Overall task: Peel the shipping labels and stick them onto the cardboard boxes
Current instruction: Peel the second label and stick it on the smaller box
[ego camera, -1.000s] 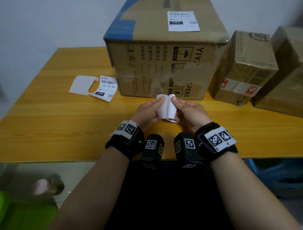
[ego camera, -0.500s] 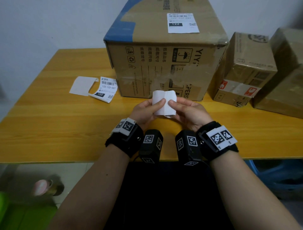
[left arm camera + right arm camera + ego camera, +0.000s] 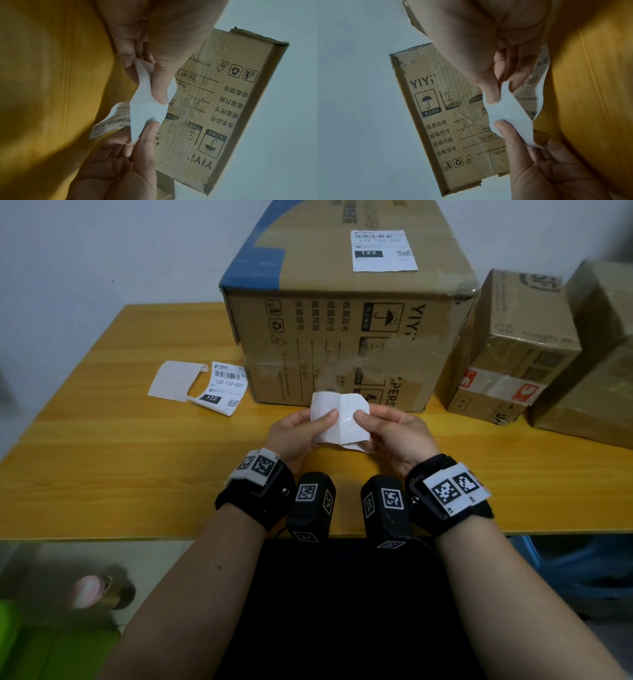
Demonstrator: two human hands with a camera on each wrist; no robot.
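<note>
White shipping label [image 3: 342,419], backing up, before labelled cardboard box [image 3: 342,337].

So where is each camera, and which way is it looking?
Head: worn on the person's head, looking forward and down at the table, the big box and smaller boxes; both forearms, wristbands and hands show.
Left wrist: on the left wrist, looking along the left hand at the label; the right hand shows too.
Right wrist: on the right wrist, looking along the right hand; the left hand shows too.
All three share the label, pinched by both hands, and the big box's printed side.
</note>
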